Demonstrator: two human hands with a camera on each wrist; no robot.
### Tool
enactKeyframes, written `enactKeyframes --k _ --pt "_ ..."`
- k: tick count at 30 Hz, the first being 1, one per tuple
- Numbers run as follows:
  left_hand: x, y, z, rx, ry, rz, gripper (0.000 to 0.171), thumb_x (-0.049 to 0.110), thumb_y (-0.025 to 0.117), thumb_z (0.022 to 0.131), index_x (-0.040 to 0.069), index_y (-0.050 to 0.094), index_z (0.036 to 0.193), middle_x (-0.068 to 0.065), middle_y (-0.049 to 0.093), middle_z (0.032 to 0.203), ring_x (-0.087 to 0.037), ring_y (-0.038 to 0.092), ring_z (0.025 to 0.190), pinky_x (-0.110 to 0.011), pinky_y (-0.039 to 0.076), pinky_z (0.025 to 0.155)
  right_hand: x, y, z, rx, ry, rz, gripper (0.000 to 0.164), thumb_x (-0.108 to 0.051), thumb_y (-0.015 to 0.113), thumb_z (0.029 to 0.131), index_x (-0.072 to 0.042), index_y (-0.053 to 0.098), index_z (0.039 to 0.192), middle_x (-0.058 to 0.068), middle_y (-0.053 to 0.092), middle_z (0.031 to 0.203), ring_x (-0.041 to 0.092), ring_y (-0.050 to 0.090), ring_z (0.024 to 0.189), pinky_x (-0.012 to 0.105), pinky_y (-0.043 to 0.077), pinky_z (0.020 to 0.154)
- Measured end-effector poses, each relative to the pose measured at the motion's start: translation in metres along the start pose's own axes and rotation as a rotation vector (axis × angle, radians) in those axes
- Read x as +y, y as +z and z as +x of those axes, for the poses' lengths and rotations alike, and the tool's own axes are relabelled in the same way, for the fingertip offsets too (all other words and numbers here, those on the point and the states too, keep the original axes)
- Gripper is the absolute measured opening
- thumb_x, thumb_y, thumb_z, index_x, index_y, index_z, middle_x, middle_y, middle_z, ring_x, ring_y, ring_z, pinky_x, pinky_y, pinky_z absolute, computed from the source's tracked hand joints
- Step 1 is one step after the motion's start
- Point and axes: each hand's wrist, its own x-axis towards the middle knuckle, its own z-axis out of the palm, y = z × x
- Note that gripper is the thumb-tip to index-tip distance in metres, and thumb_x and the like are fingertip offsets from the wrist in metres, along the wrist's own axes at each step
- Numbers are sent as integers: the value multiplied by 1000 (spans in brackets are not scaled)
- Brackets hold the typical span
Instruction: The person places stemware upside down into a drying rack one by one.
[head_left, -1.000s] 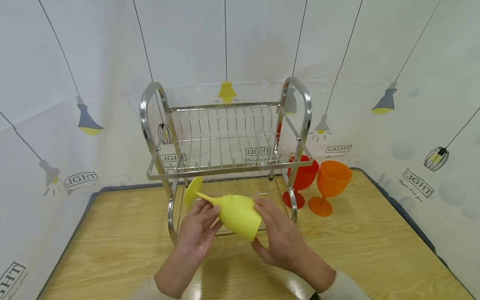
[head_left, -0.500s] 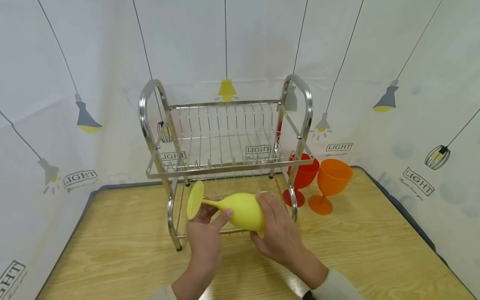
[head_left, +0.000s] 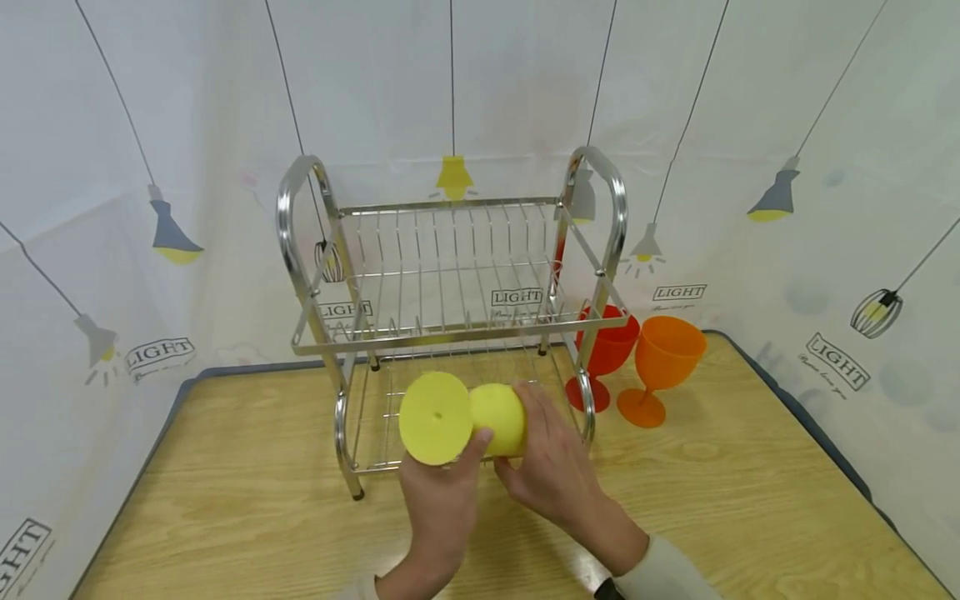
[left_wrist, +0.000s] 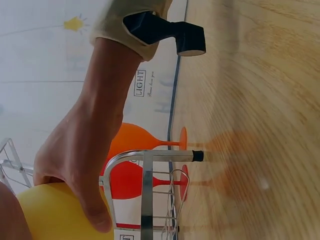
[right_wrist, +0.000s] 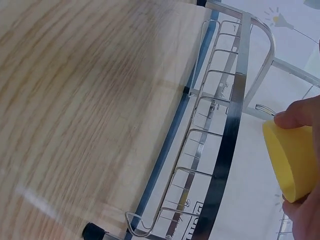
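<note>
Both hands hold a yellow plastic goblet [head_left: 498,418] close in front of the rack's lower tier. It lies tipped over, its round foot [head_left: 435,418] toward the head camera and its bowl pointing away. My left hand [head_left: 445,508] grips it by the stem, just behind the foot; the foot hides some of those fingers. With thumb and fingers spread around the bowl, my right hand [head_left: 553,468] holds its right side. The left wrist view shows the right hand [left_wrist: 80,145] over the yellow bowl [left_wrist: 62,212]. In the right wrist view the goblet's rim [right_wrist: 281,162] shows between fingertips.
A two-tier chrome dish rack [head_left: 459,337] stands on the wooden table [head_left: 247,500]. Right of it, a red goblet [head_left: 611,350] and an orange goblet [head_left: 670,354] stand upright, the red one partly behind the rack's post. A lamp-printed backdrop [head_left: 510,100] encloses the table's back.
The yellow goblet has turned so its foot, first at the left, now faces the head camera. My left hand has moved right along with the foot; the right hand has stayed around the bowl.
</note>
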Motion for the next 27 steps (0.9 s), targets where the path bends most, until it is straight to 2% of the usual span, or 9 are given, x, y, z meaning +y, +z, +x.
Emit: enactKeyframes --k 5,8,11,15,19,22,27 --pt "-2 4 -3 -17 60 61 42 12 77 72 7 55 108 -1 61 98 -18 60 89 -31 52 74 -1 2 0 -5 46 52 88 -19 78 54 6 36 128 17 47 120 27 50 105 39 48 84" --pt "-2 6 -5 -6 107 114 35 4 76 71 8 57 100 2 62 89 -14 60 78 -28 52 65 -2 2 -2 -23 80 84 89 -17 79 53 5 36 128 15 46 121 25 50 103 38 48 83" --pt "-3 7 -5 -8 182 150 31 -4 72 71 7 57 96 3 60 83 -13 58 72 -27 51 59 -1 1 -3 -37 89 99 91 -16 80 53 4 34 129 15 45 122 25 49 106 39 47 86" --pt "-1 5 -3 -41 262 152 34 -10 69 72 4 56 99 0 60 86 -13 59 75 -27 52 61 2 2 -2 -37 69 108 92 -15 80 54 5 33 130 17 45 123 27 47 109 40 44 89" --pt "4 4 0 -80 282 150 36 -15 68 70 2 55 99 -2 60 89 -16 60 79 -28 52 64 3 3 -1 -30 54 124 92 -15 80 54 5 33 130 16 45 123 25 47 110 39 43 91" --pt "10 3 1 -103 320 167 36 -16 67 68 1 56 99 -3 60 90 -18 60 82 -28 52 66 6 2 -2 -21 36 135 93 -15 81 54 4 33 131 15 45 123 24 47 109 40 43 92" --pt "24 0 4 -149 449 172 34 -11 66 68 -4 57 100 -8 60 94 -21 60 87 -27 51 73 12 -1 -2 3 -53 155 93 -9 80 53 5 31 132 15 43 126 27 46 110 42 41 93"
